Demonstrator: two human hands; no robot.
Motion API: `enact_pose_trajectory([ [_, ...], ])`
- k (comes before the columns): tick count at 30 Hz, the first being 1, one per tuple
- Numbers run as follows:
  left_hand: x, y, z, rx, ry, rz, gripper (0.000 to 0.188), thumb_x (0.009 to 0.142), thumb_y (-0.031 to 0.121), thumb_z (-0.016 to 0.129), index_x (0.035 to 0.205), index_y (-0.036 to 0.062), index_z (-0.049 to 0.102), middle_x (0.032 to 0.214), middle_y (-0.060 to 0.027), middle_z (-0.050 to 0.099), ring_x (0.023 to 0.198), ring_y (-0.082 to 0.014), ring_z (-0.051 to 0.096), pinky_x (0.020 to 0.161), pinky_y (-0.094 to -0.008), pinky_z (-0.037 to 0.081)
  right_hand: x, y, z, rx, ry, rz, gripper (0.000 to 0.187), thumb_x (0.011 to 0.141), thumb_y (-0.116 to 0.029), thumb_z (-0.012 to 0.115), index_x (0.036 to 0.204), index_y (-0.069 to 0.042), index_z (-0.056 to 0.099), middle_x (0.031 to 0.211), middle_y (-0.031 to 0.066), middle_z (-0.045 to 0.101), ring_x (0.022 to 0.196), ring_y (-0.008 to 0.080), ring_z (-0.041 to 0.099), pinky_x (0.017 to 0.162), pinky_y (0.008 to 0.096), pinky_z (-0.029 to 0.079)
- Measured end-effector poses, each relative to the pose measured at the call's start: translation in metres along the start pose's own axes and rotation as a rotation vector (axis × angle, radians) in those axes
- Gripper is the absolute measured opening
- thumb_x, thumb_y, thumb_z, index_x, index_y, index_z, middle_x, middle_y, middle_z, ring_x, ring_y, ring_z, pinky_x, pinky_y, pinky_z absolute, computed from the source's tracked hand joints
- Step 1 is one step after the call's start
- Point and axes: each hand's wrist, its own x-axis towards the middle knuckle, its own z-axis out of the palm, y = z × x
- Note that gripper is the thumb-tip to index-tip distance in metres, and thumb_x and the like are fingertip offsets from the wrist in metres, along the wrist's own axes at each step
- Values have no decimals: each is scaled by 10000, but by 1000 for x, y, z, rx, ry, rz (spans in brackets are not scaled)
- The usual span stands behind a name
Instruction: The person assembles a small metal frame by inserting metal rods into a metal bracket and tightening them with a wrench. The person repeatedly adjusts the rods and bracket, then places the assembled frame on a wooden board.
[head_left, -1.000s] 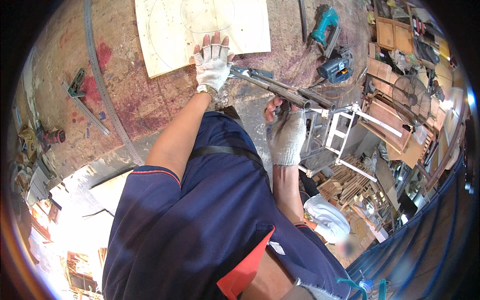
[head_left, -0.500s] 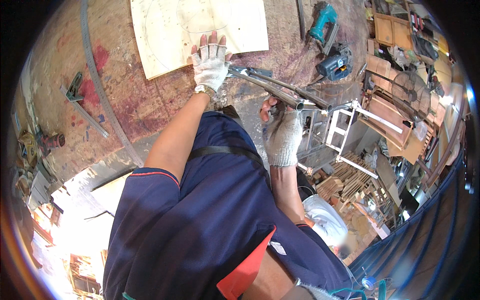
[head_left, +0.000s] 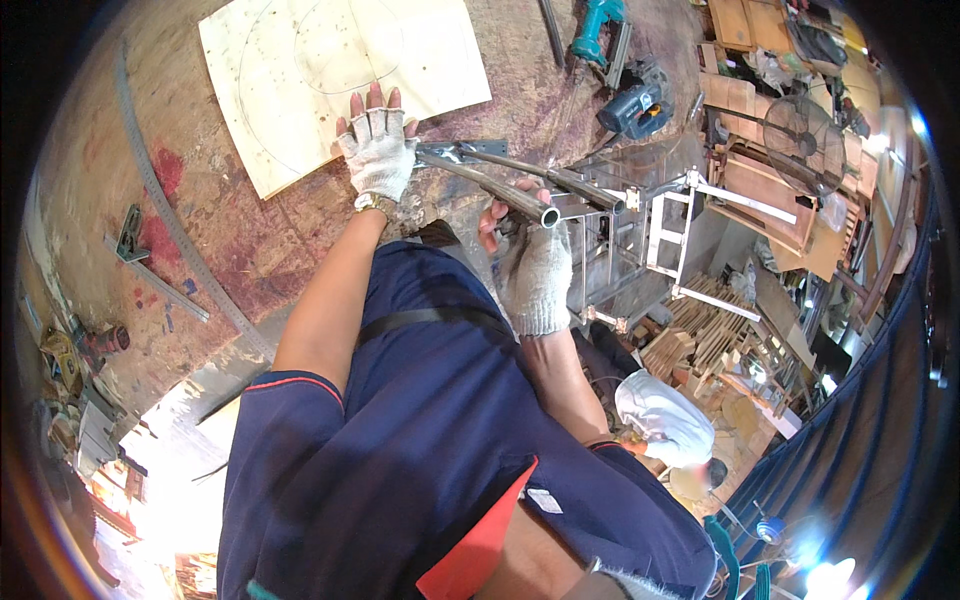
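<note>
My left hand (head_left: 380, 155), in a pale fingerless work glove, lies flat with its fingers spread on the near edge of a plywood sheet (head_left: 455, 75). Pencilled curves and circles mark the sheet. Just right of that hand, two steel tubes (head_left: 490, 187) run from a flat metal plate (head_left: 490, 147) on the tabletop out past the table's edge. My right hand (head_left: 537, 280), gloved alike, has its fingers curled round the nearer tube, close to its open end. The tube covers part of those fingers.
A long steel ruler (head_left: 165, 215) and a small square (head_left: 130, 240) lie on the stained table (head_left: 270, 225) at left. Power tools, one teal (head_left: 597, 35) and one dark blue (head_left: 630, 110), lie far right. White metal frames (head_left: 675, 235) stand right; another person (head_left: 660, 415) bends beyond.
The view has shifted, so the sheet, tubes and tools appear farther left. Both hands keep their places on the sheet and tube. More of the other person shows.
</note>
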Motion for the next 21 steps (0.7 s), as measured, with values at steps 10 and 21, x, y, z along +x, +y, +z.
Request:
enact_pose_trajectory([
  [10, 0, 0, -1, 36, 1, 2, 670, 1008, 567, 506, 1603, 285, 379, 1710, -38, 265, 1577, -307, 213, 1239, -587, 88, -2, 1, 2, 71, 36, 35, 389, 1067, -439, 553, 1193, -72, 532, 839, 111, 643, 742, 232, 649, 589, 311, 490],
  [21, -1, -2, 4, -54, 25, 23, 652, 1025, 548, 486, 1591, 237, 398, 1706, -83, 263, 1576, -348, 202, 1232, -612, 104, -6, 0, 5, -35, 17, -39, 429, 1070, -469, 528, 1170, -52, 540, 891, 86, 604, 811, 214, 610, 623, 306, 445],
])
